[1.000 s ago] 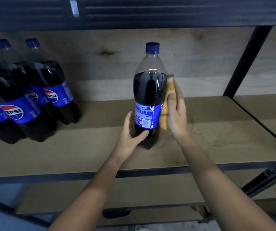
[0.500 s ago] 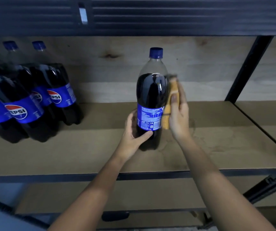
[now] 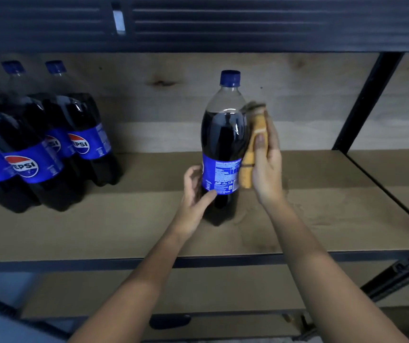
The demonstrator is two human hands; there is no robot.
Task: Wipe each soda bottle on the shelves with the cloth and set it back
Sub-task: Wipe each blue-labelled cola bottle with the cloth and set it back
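The Pepsi bottle [image 3: 224,147] stands upright mid-shelf [image 3: 124,226], well apart from the Pepsi bottles [image 3: 37,149] grouped at the left. The left hand [image 3: 196,191] holds its lower body, grip curled around it; the right hand [image 3: 266,167] grips an orange cloth [image 3: 251,154] against the bottle's side. Wiping looks underway; next, probably turning the bottle to reach unwiped faces.

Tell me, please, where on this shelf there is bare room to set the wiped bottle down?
The widest bare board lies between the bottle group at the left and the held bottle. More bare board runs from the right hand with the cloth to the black upright post. The front strip by the shelf edge is crossed by both forearms. The left end is crowded.
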